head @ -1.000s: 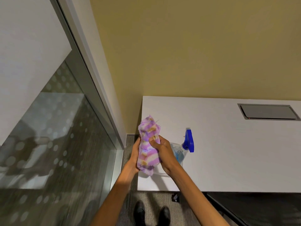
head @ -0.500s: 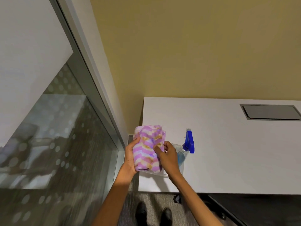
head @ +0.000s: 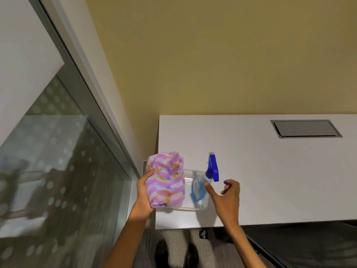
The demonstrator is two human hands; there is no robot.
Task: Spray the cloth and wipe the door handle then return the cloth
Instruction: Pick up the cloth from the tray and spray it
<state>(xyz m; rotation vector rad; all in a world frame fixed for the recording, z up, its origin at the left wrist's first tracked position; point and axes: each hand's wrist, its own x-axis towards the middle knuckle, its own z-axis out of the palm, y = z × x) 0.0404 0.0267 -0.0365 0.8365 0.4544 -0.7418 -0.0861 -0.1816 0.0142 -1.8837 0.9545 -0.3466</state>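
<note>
Yellow wall [head: 212, 55] filled the far side of the room, and a white table [head: 270, 180] stood against it. On the left was a glass door [head: 58, 161] with pale dots on it and a grey frame. Its handle could not be seen.

On the far right part of the table sat a grey flap [head: 306, 128] set into the top. Near the left corner of the table stood a clear tray [head: 190, 206]. A spray bottle [head: 201, 187] lay inside the tray. The bottle was clear with blue on it, and its blue top [head: 213, 168] pointed toward the far side.

The left hand [head: 144, 192] held a folded cloth [head: 166, 179]. The cloth was pink and white with zigzag stripes and some orange and purple marks. The fingers were closed around its left side and bottom. The cloth was up in the air over the left end of the tray and the edge of the table.

The right hand [head: 227, 198] was open, with the fingers spread. It was just beside the bottle, with the thumb close to the bottle's neck. It held nothing. Whether the thumb touched the bottle could not be told.

Down at the near edge, two black shoes [head: 176, 254] stood on grey carpet [head: 146, 248], by the table's front edge.
</note>
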